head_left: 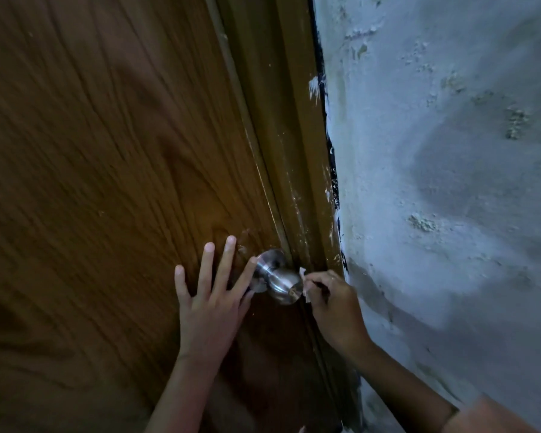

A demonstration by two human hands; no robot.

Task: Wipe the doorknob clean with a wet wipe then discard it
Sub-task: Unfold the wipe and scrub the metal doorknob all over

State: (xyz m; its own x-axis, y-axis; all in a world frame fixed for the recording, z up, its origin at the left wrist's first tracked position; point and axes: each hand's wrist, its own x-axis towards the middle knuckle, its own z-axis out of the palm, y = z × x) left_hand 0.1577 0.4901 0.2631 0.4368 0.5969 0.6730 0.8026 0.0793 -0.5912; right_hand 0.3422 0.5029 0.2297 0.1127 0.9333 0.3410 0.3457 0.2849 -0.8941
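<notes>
Wiping in progress: right hand (331, 303) pinches a small crumpled white wet wipe (303, 281) between thumb and fingers and presses it to the right side of the round brushed-metal doorknob (280, 281), near its keyhole face. Left hand (211, 293) is open, fingers spread flat on the brown wood-grain door (107, 151), index fingertip touching the knob's neck by the round metal base plate; looks like it's bracing the door, holding nothing. Knob sits at the door's right edge, just beside the darker brown paint-flecked door frame (297, 151), with a rough pale plastered wall (450, 151) further right. Only scraps of the wipe show past the fingers, most of it hidden in the grip. Progress, judged: mid-wipe, right flank being covered; front face, left side and neck probably not finished, and whether the metal is clean yet can't be told in this dim light. Left to do: finish wiping, then discard the wipe, no bin in view
</notes>
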